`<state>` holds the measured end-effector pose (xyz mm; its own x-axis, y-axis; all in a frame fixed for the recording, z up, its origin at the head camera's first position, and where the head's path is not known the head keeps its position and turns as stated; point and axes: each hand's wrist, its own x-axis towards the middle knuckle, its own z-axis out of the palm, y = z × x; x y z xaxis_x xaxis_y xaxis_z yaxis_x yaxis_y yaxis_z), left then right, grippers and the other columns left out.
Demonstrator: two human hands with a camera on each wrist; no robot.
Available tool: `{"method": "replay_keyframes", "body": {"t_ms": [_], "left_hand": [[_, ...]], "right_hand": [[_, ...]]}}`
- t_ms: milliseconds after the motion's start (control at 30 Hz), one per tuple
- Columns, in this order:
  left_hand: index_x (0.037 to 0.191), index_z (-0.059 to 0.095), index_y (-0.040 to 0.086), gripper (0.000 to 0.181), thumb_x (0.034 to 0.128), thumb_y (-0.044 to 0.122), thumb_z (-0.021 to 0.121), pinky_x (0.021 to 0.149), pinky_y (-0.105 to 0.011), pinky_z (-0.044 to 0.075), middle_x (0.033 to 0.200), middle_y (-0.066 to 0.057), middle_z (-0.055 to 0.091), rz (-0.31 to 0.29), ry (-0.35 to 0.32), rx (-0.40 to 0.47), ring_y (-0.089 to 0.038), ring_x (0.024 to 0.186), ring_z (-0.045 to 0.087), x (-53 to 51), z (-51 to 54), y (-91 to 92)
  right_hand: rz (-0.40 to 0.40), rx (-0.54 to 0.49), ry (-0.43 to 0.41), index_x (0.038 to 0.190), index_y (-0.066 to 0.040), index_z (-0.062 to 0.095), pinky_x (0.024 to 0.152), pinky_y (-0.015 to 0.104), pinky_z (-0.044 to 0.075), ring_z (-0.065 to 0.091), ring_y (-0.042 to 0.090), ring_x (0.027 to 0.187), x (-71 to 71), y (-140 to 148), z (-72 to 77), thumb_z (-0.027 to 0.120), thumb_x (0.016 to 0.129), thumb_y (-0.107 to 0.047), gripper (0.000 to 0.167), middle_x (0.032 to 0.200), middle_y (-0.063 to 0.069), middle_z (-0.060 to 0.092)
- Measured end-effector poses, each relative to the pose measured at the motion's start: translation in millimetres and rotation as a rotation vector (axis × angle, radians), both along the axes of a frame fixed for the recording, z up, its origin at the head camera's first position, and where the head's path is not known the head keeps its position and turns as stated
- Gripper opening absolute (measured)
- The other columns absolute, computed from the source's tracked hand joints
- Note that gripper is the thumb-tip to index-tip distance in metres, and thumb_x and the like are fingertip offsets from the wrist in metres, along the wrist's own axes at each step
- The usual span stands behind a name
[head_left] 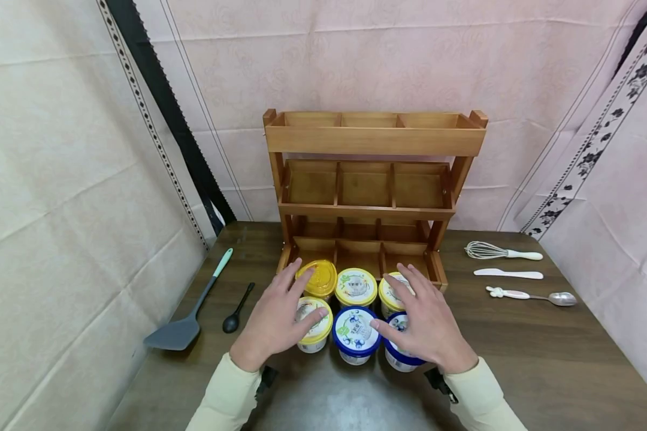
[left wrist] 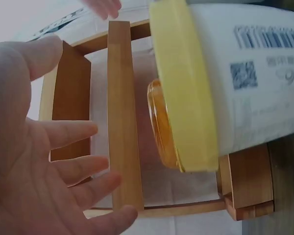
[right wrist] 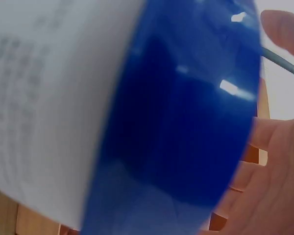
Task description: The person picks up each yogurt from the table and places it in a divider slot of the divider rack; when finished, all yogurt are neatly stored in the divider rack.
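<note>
Leftward, grey spatula point(head_left: 174, 336): lying along the left side of the wooden table point(head_left: 534, 359), blade nearest, well apart from the tubs.
Black spoon point(head_left: 230, 324): lying between spatula and left hand, bowl toward the near side.
Left hand point(head_left: 276, 320): spread wide around the left-hand tubs, apparently gripping nothing; contact unclear.
Near-left yellow tub point(head_left: 315, 342): upright, partly under the left thumb; probably light, though with contents hidden.
Far-left yellow tub point(head_left: 319, 279): upright near the shelf front, deeper yellow on top; best taken round the sides, clear of the lid edge.
Far-middle yellow tub point(head_left: 356, 287): upright between two neighbours; likely thin-walled, so better suited to a gentle squeeze.
Near-middle blue tub point(head_left: 357, 330): upright between the hands; best held round the body, just below the rim.
Wooden shelf point(head_left: 374, 142): standing on the far side, divided into compartments.
Far-right yellow tub point(head_left: 390, 303): upright, partly hidden by fingers.
Near-right blue tub point(head_left: 401, 361): upright beside the right thumb; glossy-lidded, hence perhaps slippery on top.
Right hand point(head_left: 430, 323): wide-spread over the right-hand tubs, seemingly holding nothing; touch uncertain.
Whisk point(head_left: 490, 250), knife point(head_left: 508, 273), silver spoon point(head_left: 517, 294): lying at right, ordered far to near.
</note>
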<state>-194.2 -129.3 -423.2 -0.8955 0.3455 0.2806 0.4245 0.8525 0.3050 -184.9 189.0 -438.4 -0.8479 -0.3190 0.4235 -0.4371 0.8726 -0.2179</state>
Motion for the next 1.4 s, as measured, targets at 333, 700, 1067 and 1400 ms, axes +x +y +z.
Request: {"method": "replay_keyframes", "body": {"t_ms": [333, 700, 1067, 1400], "left_hand": [[0.160, 0.044, 0.017, 0.075, 0.0992, 0.051, 0.071, 0.117, -0.061, 0.046, 0.171, -0.012, 0.033, -0.018, -0.005, 0.211, -0.038, 0.153, 0.041, -18.4, 6.0, -22.5], [0.156, 0.049, 0.014, 0.066, 0.1029, 0.048, 0.067, 0.117, -0.063, 0.044, 0.165, -0.014, 0.040, -0.023, -0.003, 0.367, -0.039, 0.147, 0.047, -46.5, 15.3, -39.1], [0.150, 0.054, 0.013, 0.054, 0.1052, 0.041, 0.066, 0.112, -0.055, 0.053, 0.150, -0.014, 0.054, -0.005, -0.033, 0.616, -0.034, 0.139, 0.056, -94.7, 15.7, -49.0], [0.148, 0.055, 0.012, 0.053, 0.1054, 0.040, 0.066, 0.113, -0.053, 0.051, 0.147, -0.012, 0.057, 0.017, -0.013, 0.741, -0.029, 0.139, 0.055, -127.3, 27.6, -55.2]], "right_hand": [[-0.026, -0.084, -0.107, 0.155, -0.018, 0.052, 0.112, 0.076, 0.040, 0.039, 0.044, 0.152, -11.5, 10, 1.0, 0.073, 0.090, -0.067, 0.085, 0.166, 0.016, 0.041], [0.004, -0.171, -0.195, 0.159, -0.016, 0.046, 0.112, 0.074, 0.042, 0.041, 0.044, 0.149, -27.1, 28, 0.2, 0.072, 0.095, -0.060, 0.082, 0.166, 0.018, 0.041], [0.017, -0.277, -0.266, 0.156, -0.016, 0.049, 0.110, 0.071, 0.046, 0.052, 0.042, 0.141, -41.8, 47, -13.3, 0.075, 0.095, -0.055, 0.077, 0.158, 0.015, 0.051], [-0.008, -0.374, -0.410, 0.157, -0.017, 0.047, 0.111, 0.072, 0.044, 0.049, 0.045, 0.144, -47.0, 56, -21.1, 0.075, 0.095, -0.054, 0.078, 0.159, 0.016, 0.051]]}}
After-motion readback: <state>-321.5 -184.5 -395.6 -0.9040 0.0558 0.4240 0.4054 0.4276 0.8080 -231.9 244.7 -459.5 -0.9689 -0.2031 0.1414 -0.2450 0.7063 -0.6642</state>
